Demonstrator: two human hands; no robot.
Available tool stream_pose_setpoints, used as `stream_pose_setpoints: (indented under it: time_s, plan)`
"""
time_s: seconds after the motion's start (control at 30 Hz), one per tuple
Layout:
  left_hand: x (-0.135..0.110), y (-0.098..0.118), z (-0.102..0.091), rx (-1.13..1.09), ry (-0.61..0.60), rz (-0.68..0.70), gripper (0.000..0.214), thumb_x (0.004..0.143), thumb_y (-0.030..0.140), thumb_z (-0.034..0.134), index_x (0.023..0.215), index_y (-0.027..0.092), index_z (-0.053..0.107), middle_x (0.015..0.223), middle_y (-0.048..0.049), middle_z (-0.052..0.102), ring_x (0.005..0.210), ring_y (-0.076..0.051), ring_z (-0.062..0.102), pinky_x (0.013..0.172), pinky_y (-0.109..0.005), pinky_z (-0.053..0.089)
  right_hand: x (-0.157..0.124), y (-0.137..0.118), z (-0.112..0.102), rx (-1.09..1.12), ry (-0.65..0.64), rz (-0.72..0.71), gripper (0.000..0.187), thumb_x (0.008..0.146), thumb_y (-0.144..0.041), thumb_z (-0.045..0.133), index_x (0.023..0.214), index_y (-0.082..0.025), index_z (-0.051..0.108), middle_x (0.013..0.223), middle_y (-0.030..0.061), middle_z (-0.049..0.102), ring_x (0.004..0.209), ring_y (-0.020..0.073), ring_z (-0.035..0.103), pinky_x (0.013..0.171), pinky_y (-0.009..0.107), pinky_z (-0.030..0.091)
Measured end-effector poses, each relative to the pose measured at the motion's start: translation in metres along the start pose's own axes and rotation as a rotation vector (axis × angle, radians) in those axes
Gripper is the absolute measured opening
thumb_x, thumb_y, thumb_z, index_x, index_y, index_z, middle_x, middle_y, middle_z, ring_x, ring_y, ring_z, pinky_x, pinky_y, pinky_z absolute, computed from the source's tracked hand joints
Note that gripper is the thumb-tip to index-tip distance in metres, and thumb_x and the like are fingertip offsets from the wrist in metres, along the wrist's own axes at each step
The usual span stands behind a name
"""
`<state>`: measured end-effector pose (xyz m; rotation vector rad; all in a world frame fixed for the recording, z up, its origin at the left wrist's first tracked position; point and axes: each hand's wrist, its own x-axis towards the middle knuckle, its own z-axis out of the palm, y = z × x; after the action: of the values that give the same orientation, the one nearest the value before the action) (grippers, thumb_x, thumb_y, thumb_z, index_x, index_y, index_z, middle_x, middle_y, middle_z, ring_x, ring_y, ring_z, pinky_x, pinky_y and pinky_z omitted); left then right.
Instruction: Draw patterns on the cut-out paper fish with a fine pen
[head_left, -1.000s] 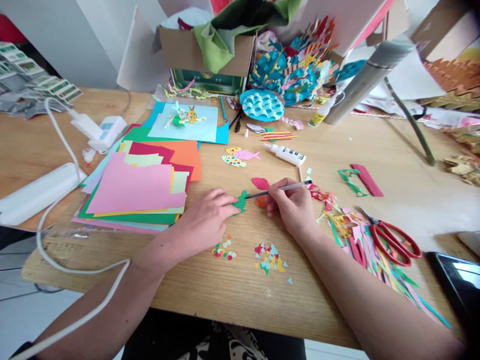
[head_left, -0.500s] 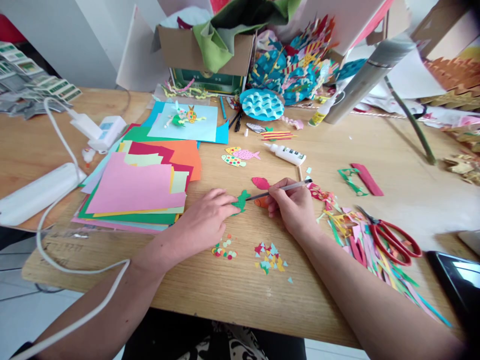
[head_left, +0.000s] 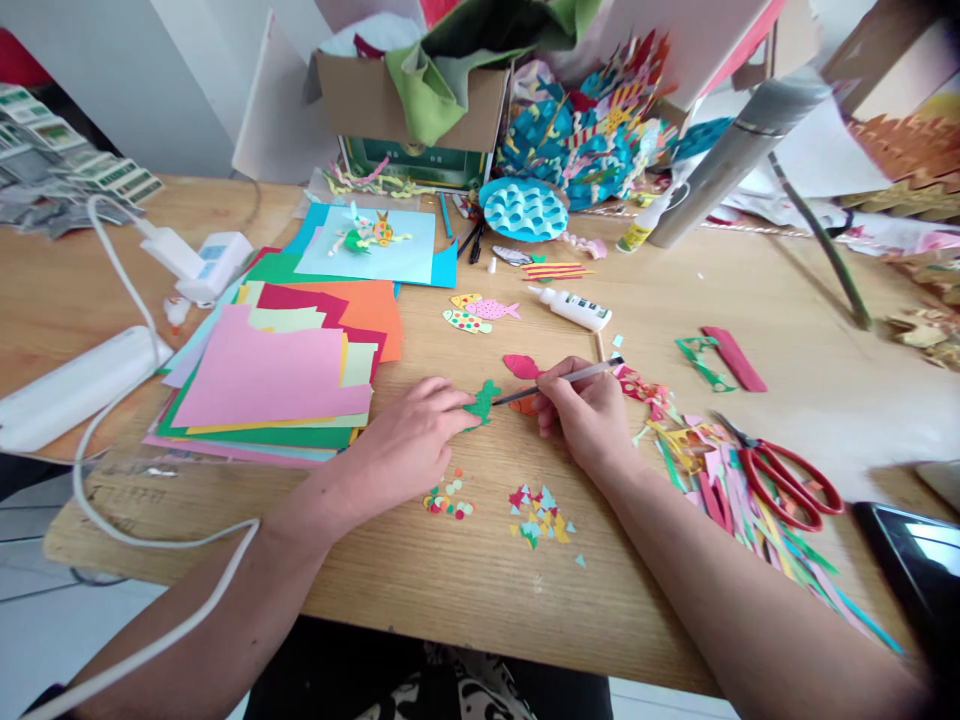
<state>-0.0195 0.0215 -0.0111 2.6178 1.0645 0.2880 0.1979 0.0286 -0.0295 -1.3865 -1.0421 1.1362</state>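
Note:
My right hand [head_left: 589,415] is closed around a slim pen [head_left: 581,374] with a dark end. Its tip reaches the right side of a green paper fish [head_left: 484,402]. The extended fingertips of my left hand [head_left: 420,430] press the fish's left end onto the table and partly cover it. Beside my right fingers lie a red paper fish [head_left: 520,366] and an orange paper fish [head_left: 523,403], the orange one partly hidden. Closer to me are small paper dots [head_left: 450,500] and paper triangles [head_left: 541,518].
Decorated paper fish [head_left: 480,312] and a white glue bottle [head_left: 576,309] lie beyond my hands. Coloured paper sheets [head_left: 262,370] are stacked at left. Red-handled scissors [head_left: 787,480] rest by paper strips [head_left: 735,490] at right. A white cable [head_left: 172,540] crosses the left side.
The pen tip has shifted very slightly at the green fish's right edge. Both hands otherwise keep their places.

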Motion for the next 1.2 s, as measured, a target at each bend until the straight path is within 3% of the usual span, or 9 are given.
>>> stream_pose_setpoints:
  time_s: [0.43, 0.57, 0.67, 0.77, 0.87, 1.07, 1.2]
  plan:
    - [-0.0005, -0.0007, 0.0017, 0.004, -0.006, -0.005, 0.054, 0.075, -0.005, 0.047, 0.120, 0.016, 0.068, 0.133, -0.0055, 0.063, 0.130, -0.026, 0.046, 0.111, -0.046, 0.042, -0.0003, 0.0035, -0.0024, 0.061, 0.000, -0.042, 0.019, 0.070, -0.030, 0.070, 0.066, -0.022, 0.053, 0.046, -0.0043, 0.058, 0.030, 0.0101, 0.046, 0.027, 0.021, 0.036]
    - [-0.0013, 0.0002, 0.0018, 0.010, 0.002, -0.001, 0.054, 0.075, -0.005, 0.047, 0.120, 0.017, 0.068, 0.133, -0.0064, 0.063, 0.130, -0.026, 0.045, 0.111, -0.046, 0.043, -0.0047, 0.0033, -0.0028, 0.055, 0.041, -0.195, 0.018, 0.079, -0.031, 0.068, 0.070, -0.022, 0.056, 0.054, -0.0030, 0.060, 0.038, 0.0111, 0.052, 0.035, 0.023, 0.043]
    - [-0.0020, 0.0028, 0.0000, 0.005, 0.000, -0.007, 0.054, 0.075, -0.005, 0.047, 0.119, 0.017, 0.069, 0.136, -0.0069, 0.060, 0.133, -0.026, 0.043, 0.112, -0.047, 0.041, -0.0084, 0.0038, -0.0028, -0.034, 0.055, -0.329, 0.015, 0.088, -0.036, 0.064, 0.086, -0.021, 0.062, 0.066, -0.0008, 0.066, 0.051, 0.0138, 0.062, 0.049, 0.026, 0.051]
    - [-0.0025, 0.0050, -0.0012, -0.008, 0.016, -0.006, 0.053, 0.074, -0.005, 0.047, 0.117, 0.017, 0.070, 0.137, -0.0085, 0.058, 0.134, -0.026, 0.043, 0.112, -0.046, 0.041, -0.0091, 0.0058, -0.0032, -0.155, -0.006, -0.414, 0.024, 0.098, -0.039, 0.052, 0.112, -0.024, 0.063, 0.084, 0.0028, 0.072, 0.074, 0.0171, 0.070, 0.070, 0.032, 0.057]
    - [-0.0023, 0.0046, 0.0000, -0.014, 0.075, 0.013, 0.051, 0.074, -0.006, 0.047, 0.113, 0.017, 0.071, 0.134, -0.0094, 0.059, 0.130, -0.024, 0.047, 0.110, -0.045, 0.043, -0.0076, 0.0068, -0.0034, -0.301, -0.097, -0.488, 0.024, 0.102, -0.036, 0.045, 0.113, -0.023, 0.063, 0.102, 0.0071, 0.073, 0.097, 0.0198, 0.070, 0.087, 0.036, 0.054]
    - [0.0016, -0.0012, 0.0019, -0.040, 0.222, -0.005, 0.043, 0.074, -0.007, 0.048, 0.099, 0.017, 0.073, 0.115, -0.0085, 0.067, 0.115, -0.024, 0.056, 0.101, -0.041, 0.050, -0.0052, 0.0051, -0.0054, -0.558, -0.141, -0.724, 0.018, 0.097, -0.023, 0.053, 0.109, -0.022, 0.066, 0.109, 0.0104, 0.071, 0.106, 0.0235, 0.064, 0.088, 0.040, 0.054]
    - [0.0043, -0.0040, 0.0003, -0.058, 0.191, -0.112, 0.036, 0.075, -0.005, 0.049, 0.091, 0.016, 0.074, 0.097, -0.0063, 0.072, 0.102, -0.024, 0.060, 0.091, -0.037, 0.053, -0.0010, 0.0060, -0.0097, -0.603, -0.162, -0.819, 0.019, 0.095, -0.018, 0.055, 0.109, -0.023, 0.067, 0.108, 0.0099, 0.072, 0.103, 0.0235, 0.065, 0.087, 0.040, 0.054]
